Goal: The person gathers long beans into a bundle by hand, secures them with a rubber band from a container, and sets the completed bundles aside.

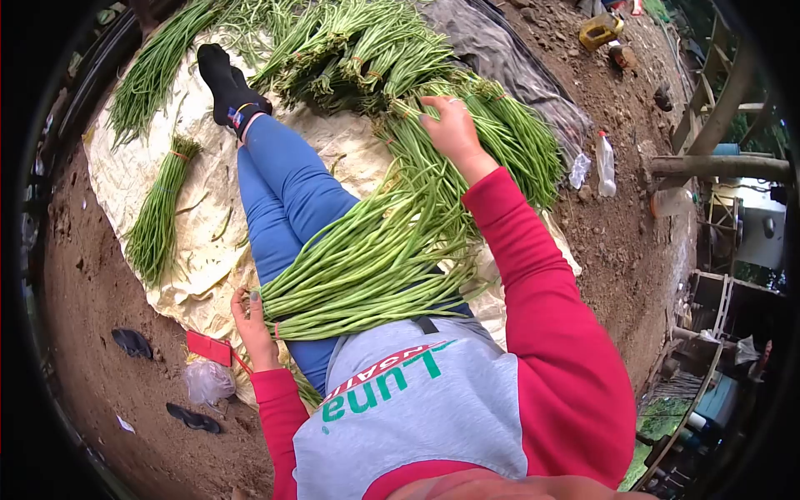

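Observation:
Across my lap lies a large bundle of long green beans [358, 271]. My left hand [257, 329] is at the bundle's left end, its fingers closed around the bean tips. My right hand [454, 133] reaches out over the heap of beans [517, 137] beyond my lap, fingers apart and touching the upper beans. More bundles tied with bands [367, 50] are piled past my knees. A single tied bundle [162, 212] rests by itself on the pale sheet [217, 242], left of my legs.
A red box [209, 348], a plastic bag [208, 382] and dark sandals [193, 418] lie at the lower left. On the soil at the right are a plastic bottle [606, 165] and a yellow container [600, 31]. A dark cloth [508, 54] borders the heap.

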Demonstrator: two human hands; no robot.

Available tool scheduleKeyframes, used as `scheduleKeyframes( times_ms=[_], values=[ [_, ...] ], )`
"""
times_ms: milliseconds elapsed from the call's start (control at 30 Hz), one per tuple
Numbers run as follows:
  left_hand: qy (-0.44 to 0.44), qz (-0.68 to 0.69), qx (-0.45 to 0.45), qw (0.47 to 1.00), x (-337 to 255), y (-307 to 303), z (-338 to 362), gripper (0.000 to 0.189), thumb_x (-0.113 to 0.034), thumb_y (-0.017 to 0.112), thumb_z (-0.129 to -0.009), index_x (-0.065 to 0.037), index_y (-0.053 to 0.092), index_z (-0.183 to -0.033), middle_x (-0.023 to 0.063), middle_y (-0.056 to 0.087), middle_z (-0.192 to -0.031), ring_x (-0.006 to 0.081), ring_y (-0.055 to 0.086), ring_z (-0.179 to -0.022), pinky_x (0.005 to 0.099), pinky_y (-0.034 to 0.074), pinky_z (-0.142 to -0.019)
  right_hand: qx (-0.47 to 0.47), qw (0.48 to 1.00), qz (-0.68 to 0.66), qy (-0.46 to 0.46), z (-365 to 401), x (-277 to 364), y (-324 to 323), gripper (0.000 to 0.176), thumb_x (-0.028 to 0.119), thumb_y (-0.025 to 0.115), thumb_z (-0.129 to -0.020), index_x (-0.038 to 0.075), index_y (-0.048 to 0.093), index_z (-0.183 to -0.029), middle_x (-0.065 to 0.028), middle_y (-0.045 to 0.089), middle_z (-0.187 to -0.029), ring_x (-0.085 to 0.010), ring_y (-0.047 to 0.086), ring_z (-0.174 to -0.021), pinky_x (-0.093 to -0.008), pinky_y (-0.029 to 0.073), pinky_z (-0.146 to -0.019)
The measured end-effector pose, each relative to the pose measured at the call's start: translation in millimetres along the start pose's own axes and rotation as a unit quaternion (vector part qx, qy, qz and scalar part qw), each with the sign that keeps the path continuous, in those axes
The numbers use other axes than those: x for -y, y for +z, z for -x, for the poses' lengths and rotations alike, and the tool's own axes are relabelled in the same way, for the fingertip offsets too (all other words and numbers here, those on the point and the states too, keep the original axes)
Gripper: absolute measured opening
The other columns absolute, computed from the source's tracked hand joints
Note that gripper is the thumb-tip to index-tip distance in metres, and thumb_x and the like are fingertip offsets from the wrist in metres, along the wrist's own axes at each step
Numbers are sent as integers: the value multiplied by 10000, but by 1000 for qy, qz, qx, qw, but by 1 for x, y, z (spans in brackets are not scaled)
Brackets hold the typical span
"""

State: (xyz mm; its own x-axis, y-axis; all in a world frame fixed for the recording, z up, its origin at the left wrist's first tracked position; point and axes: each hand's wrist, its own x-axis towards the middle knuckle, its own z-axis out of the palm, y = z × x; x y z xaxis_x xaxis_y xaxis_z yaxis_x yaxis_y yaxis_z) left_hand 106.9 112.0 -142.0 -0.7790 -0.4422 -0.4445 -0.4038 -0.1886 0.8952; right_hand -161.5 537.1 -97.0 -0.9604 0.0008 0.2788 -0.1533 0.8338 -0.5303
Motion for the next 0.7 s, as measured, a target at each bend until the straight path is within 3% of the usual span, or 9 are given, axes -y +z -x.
scheduleKeyframes(
  times_ms=[33,100,267,300,400,467,500,567,700],
  values=[
    [4,4,7,1000,1,1,-2,450,-265,663,-989,-32,501,-1338,87,520,-1273,170,510,-1126,318,403,-993,19,994,73,80,-4,-52,4,283,178,684,-842,81,719,-1105,-188,680,-1121,-372,625,-1069,-463,503,-929],
    [13,14,12,1000,2,2,-4,436,-269,647,-999,-32,505,-1336,76,524,-1272,167,504,-1129,318,393,-1004,35,984,122,129,-5,-119,7,292,167,654,-841,109,728,-1117,-181,672,-1152,-382,626,-1069,-467,500,-929],
    [14,-20,-3,1000,-8,13,3,455,-299,652,-993,-33,511,-1334,74,530,-1260,166,509,-1118,314,396,-1001,82,931,295,196,2,-161,17,467,243,703,-797,168,667,-1256,-117,602,-1326,-314,526,-1277,-526,400,-1060],
    [-2,-13,-7,1000,-13,15,5,456,-298,650,-993,-35,510,-1338,75,530,-1269,167,508,-1120,318,399,-1000,170,921,260,235,-4,-166,12,588,295,748,-758,186,623,-1322,-102,535,-1432,-292,449,-1368,-556,323,-1124],
    [-22,-8,-19,1000,-16,18,8,461,-306,643,-993,-42,511,-1347,72,530,-1300,172,502,-1131,331,402,-1009,169,925,268,210,-5,-162,1,580,292,766,-725,177,651,-1282,-105,549,-1416,-304,468,-1353,-510,338,-1137],
    [-22,-17,-19,999,-11,14,5,466,-315,640,-994,-40,511,-1348,73,530,-1302,173,502,-1133,331,401,-1010,179,969,42,166,-18,-193,-10,570,281,766,-716,166,664,-1265,-105,527,-1449,-314,474,-1348,-455,351,-1146],
    [-21,-25,-18,999,-10,12,3,471,-323,637,-995,-38,510,-1348,73,530,-1305,175,502,-1135,332,401,-1012,113,980,28,162,-29,-206,-20,513,279,744,-729,168,695,-1227,-112,538,-1446,-321,465,-1359,-420,371,-1137],
    [-21,-35,-19,999,-10,12,2,485,-347,625,-999,-34,507,-1351,78,530,-1308,176,498,-1147,333,398,-1014,-60,957,116,260,-44,-214,-29,499,309,750,-745,169,701,-1221,-123,573,-1407,-336,485,-1336,-445,380,-1124],
    [-27,-62,-21,997,-18,18,3,513,-383,620,-995,-27,508,-1348,93,530,-1309,185,501,-1147,332,393,-1016,-110,938,243,222,-49,-257,-13,464,308,767,-752,131,693,-1175,-133,633,-1287,-354,543,-1250,-470,403,-1084]
  ],
)
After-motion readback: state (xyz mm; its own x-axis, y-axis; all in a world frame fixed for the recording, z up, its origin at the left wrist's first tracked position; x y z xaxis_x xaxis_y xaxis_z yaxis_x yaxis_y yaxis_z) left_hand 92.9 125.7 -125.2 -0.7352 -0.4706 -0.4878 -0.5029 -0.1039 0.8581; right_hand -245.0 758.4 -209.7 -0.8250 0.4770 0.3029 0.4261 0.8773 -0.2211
